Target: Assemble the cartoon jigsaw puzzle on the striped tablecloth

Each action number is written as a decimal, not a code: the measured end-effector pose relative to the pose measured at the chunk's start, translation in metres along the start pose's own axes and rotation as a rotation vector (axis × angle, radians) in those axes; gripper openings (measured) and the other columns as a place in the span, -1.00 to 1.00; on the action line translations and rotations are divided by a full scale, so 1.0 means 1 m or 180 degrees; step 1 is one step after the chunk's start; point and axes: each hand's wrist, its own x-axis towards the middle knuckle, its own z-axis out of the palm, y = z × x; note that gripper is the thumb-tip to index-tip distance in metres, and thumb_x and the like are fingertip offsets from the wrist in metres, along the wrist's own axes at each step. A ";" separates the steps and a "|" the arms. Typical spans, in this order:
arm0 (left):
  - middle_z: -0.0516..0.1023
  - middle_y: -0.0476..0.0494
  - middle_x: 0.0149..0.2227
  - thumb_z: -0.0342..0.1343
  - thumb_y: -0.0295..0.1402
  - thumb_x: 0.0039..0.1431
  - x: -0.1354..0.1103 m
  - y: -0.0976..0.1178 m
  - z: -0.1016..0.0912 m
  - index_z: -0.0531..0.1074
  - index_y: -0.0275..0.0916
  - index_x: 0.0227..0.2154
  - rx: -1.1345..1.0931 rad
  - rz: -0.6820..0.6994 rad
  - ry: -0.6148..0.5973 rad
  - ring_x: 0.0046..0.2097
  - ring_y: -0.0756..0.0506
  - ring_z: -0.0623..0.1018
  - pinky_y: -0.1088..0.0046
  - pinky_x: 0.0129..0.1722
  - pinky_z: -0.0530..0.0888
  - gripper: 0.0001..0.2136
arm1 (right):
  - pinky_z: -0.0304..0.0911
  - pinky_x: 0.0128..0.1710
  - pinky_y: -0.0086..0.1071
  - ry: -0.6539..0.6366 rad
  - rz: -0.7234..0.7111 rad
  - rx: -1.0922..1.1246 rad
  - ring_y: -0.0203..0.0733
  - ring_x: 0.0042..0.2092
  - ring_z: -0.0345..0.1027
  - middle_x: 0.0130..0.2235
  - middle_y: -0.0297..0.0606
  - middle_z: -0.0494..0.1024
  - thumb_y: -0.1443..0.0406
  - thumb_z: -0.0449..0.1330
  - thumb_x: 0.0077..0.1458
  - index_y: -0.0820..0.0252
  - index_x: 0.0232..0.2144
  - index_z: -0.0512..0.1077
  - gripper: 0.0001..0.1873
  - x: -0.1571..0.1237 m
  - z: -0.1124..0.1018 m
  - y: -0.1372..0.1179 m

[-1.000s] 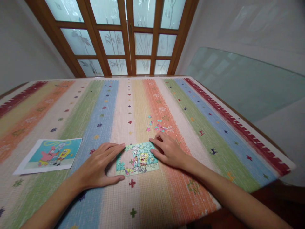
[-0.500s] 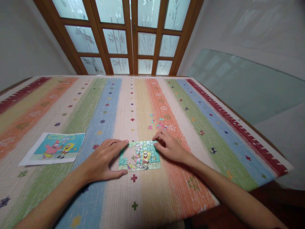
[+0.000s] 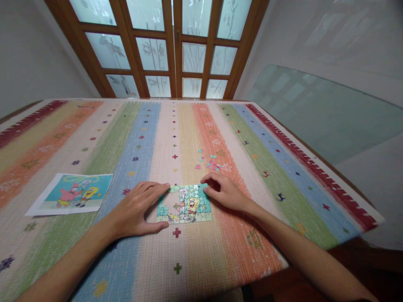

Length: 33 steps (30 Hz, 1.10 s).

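A partly assembled jigsaw puzzle point(image 3: 192, 205) with cartoon figures on a teal ground lies flat on the striped tablecloth. Gaps in its left half let the cloth show through. My left hand point(image 3: 140, 209) rests at its left side, thumb and fingers spread apart, fingertips at the upper and lower edges. My right hand point(image 3: 225, 191) is curled at the upper right corner, with index finger and thumb closed on that corner. Beyond it, several loose puzzle pieces point(image 3: 213, 164) in pink and teal lie in a small scatter.
On the left lies a printed picture point(image 3: 77, 193) of the cartoon scene, on white paper. The striped tablecloth point(image 3: 163, 260) covers the table, whose front right edge drops away below my right forearm. Wooden doors with frosted panes point(image 3: 174, 58) stand behind the far edge.
The fingers of my right hand have shifted slightly at the puzzle's corner, with a wider gap showing inside their curl. My left hand keeps its place.
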 end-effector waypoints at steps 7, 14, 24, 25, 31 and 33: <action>0.48 -0.27 0.21 0.27 -0.01 0.18 0.000 0.000 0.001 0.11 -0.13 0.40 0.0092 0.0122 0.0080 0.14 -0.33 0.48 0.03 0.14 0.44 -0.20 | 0.30 -0.25 -0.27 -0.0090 0.0120 0.0241 -0.18 -0.28 0.37 -0.23 -0.20 0.56 0.36 0.19 0.15 0.18 -0.15 0.47 -0.81 -0.001 0.000 -0.001; 0.48 -0.27 0.21 0.27 -0.01 0.18 0.001 0.000 0.001 0.11 -0.14 0.40 0.0132 0.0148 0.0075 0.14 -0.33 0.48 0.03 0.13 0.45 -0.20 | 0.32 -0.24 -0.25 -0.0112 0.0163 0.0283 -0.17 -0.27 0.37 -0.23 -0.18 0.55 0.35 0.19 0.16 0.19 -0.13 0.47 -0.80 -0.001 0.000 0.002; 0.47 -0.27 0.22 0.26 0.01 0.19 0.001 0.001 0.001 0.10 -0.15 0.40 0.0146 0.0130 -0.0026 0.14 -0.33 0.47 0.01 0.13 0.43 -0.20 | 0.27 -0.22 -0.24 0.0139 -0.0141 0.0024 -0.16 -0.25 0.32 -0.26 -0.23 0.51 0.41 0.23 0.13 0.15 -0.25 0.47 -0.88 -0.001 0.000 0.003; 0.47 -0.28 0.22 0.26 0.00 0.19 0.001 0.001 0.000 0.09 -0.15 0.40 0.0163 0.0135 -0.0035 0.14 -0.33 0.47 0.01 0.13 0.43 -0.19 | 0.26 -0.21 -0.23 0.0155 -0.0186 0.0036 -0.16 -0.24 0.32 -0.26 -0.24 0.50 0.42 0.23 0.12 0.14 -0.27 0.48 -0.88 -0.001 0.000 0.004; 0.46 -0.27 0.23 0.27 -0.01 0.19 0.002 0.002 0.000 0.06 -0.13 0.41 0.0182 0.0149 -0.0051 0.15 -0.33 0.47 0.01 0.13 0.43 -0.18 | 0.26 -0.20 -0.24 0.0123 -0.0236 0.0057 -0.18 -0.23 0.33 -0.23 -0.24 0.48 0.44 0.23 0.14 0.14 -0.29 0.50 -0.88 -0.002 0.001 0.005; 0.46 -0.27 0.23 0.27 -0.01 0.19 0.001 0.001 0.000 0.06 -0.13 0.41 0.0183 0.0141 -0.0052 0.15 -0.33 0.47 0.02 0.13 0.43 -0.18 | 0.26 -0.20 -0.24 0.0108 -0.0254 0.0078 -0.18 -0.23 0.33 -0.23 -0.24 0.47 0.43 0.22 0.16 0.14 -0.30 0.51 -0.89 -0.002 0.000 0.004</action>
